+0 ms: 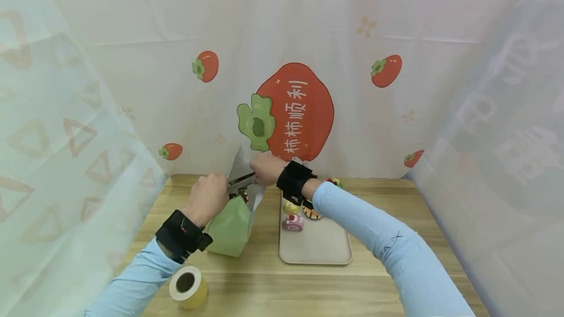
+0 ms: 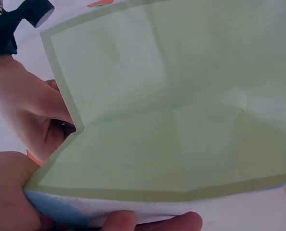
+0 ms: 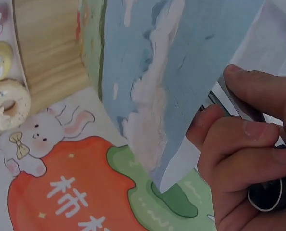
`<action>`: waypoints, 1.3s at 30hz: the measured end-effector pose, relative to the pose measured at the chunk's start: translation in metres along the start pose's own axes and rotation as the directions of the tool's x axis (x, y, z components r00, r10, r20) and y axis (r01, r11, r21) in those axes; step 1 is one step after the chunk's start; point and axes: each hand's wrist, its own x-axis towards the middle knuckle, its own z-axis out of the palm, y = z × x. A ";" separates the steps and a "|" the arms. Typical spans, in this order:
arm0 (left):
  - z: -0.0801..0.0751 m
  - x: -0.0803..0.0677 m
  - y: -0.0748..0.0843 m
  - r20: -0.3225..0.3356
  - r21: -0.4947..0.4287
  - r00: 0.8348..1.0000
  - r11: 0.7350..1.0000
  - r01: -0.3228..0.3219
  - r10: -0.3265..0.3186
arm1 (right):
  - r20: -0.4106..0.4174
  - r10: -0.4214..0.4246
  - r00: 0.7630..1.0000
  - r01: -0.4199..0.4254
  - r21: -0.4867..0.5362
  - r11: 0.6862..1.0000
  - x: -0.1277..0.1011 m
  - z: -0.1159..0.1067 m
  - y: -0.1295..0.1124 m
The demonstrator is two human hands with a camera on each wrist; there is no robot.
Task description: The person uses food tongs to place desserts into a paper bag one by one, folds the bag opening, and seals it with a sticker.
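Observation:
My left hand grips the rim of a paper bag, green on the side facing me. The left wrist view shows the bag's pale green creased panel, with fingertips at its lower edge. My right hand, at the bag's upper right, pinches metal tongs whose two strips slant toward the bag's mouth. Thumb and curled fingers lie around the tongs in the right wrist view, beside the blue-and-white printed bag side. A brown thing shows just below the tongs; the bag partly hides it.
Right of the bag lies a beige tray with a pink roll cake, a yellow pastry and a striped round pastry. A roll of yellow tape stands near my left forearm. A printed curtain rises behind the table.

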 end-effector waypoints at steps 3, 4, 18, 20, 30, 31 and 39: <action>-0.001 -0.001 -0.001 0.001 -0.008 1.000 1.000 0.015 -0.015 | 0.024 0.037 0.999 -0.037 -0.021 0.999 0.003 0.001 0.001; -0.001 -0.001 -0.002 0.001 -0.009 1.000 1.000 0.019 -0.019 | 0.031 0.040 0.999 -0.040 -0.023 0.999 0.004 0.002 0.002; -0.002 -0.003 -0.008 -0.046 -0.009 0.999 1.000 -0.003 0.003 | -0.046 0.076 0.996 -0.070 0.119 0.990 -0.054 -0.027 0.020; -0.002 -0.003 -0.009 -0.044 -0.007 0.999 1.000 0.002 -0.002 | -0.101 0.094 0.990 -0.074 0.184 0.980 -0.073 -0.029 0.022; -0.006 -0.004 -0.009 -0.020 -0.019 1.000 1.000 0.019 -0.019 | -0.305 0.243 0.921 -0.074 0.475 0.877 -0.190 -0.006 0.043; -0.006 -0.005 -0.009 -0.017 -0.023 1.000 1.000 0.020 -0.021 | -0.318 0.270 0.909 -0.091 0.480 0.872 -0.201 0.000 0.045; -0.005 -0.003 -0.008 -0.007 -0.027 1.000 0.999 0.027 -0.027 | -0.289 0.422 0.859 -0.237 0.506 0.830 -0.260 0.066 0.063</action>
